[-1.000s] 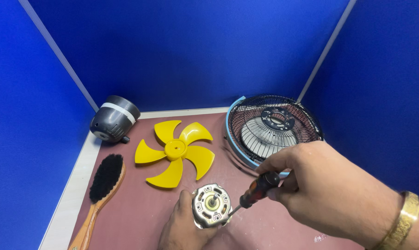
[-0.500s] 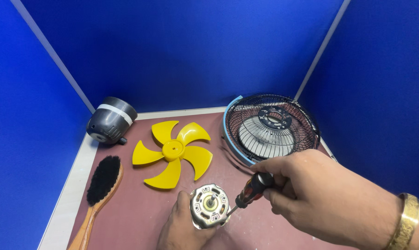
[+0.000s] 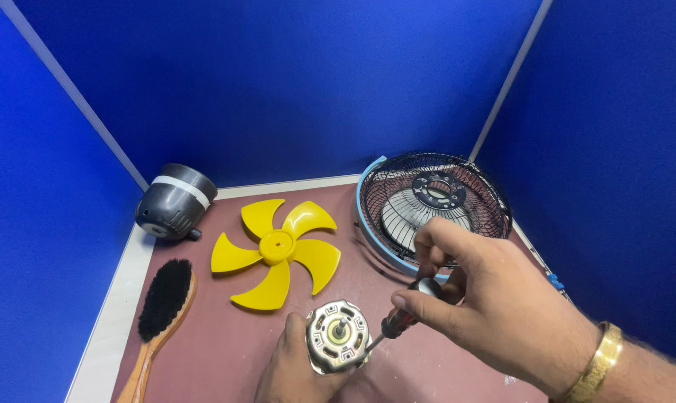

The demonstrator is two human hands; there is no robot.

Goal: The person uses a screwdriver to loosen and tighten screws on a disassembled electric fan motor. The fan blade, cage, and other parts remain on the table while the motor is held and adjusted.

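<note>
While the left hand (image 3: 297, 369) cups the small silver fan motor (image 3: 338, 336) from below at the near edge of the maroon table (image 3: 226, 351), its fingers curl closed around the motor's housing, with the shaft end facing up. The right hand (image 3: 494, 310) pinches a screwdriver (image 3: 401, 317) by its dark handle, thumb and forefinger closed on the grip and the remaining fingers bent loosely above it. The screwdriver slants down to the left, its tip meeting the motor's right rim. A gold bracelet (image 3: 599, 358) sits on the right wrist. Behind the motor lies a yellow five-blade fan propeller (image 3: 278, 250), flat on the table. A black wire fan guard with a blue rim (image 3: 431, 205) stands at the right rear, a grey motor cover (image 3: 175, 203) at the left rear, and a wooden brush with black bristles (image 3: 162, 306) along the left edge.
</note>
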